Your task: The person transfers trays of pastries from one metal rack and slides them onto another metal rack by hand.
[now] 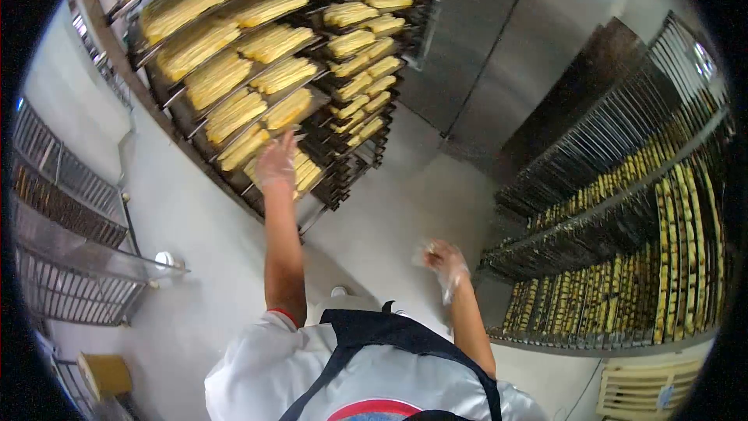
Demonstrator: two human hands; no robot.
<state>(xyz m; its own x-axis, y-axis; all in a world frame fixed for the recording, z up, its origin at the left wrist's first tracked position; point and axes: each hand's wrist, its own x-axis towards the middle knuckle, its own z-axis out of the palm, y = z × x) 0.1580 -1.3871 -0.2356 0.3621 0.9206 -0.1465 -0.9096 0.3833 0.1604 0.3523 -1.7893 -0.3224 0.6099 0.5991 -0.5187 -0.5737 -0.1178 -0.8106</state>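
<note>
My left hand (278, 162), in a clear plastic glove, reaches up to the lower trays of a tall rack (175, 115). Its fingers look stretched out over the edge of a tray beside bunches of pale yellow dough sticks (308, 174). Whether the fingertips touch the tray or the sticks is hard to see. Low on the right, away from the rack, hangs my right hand (446, 261), also in a clear glove. Motion blurs its fingers, and I cannot make out whether anything is in them.
A second rack (612, 214) at the right carries trays of yellow strips with dark marks. Metal doors (471, 39) stand behind. More racks (74, 281) line the left side, with a brown bin (105, 374) near them. A cream slatted crate (647, 388) lies at the lower right.
</note>
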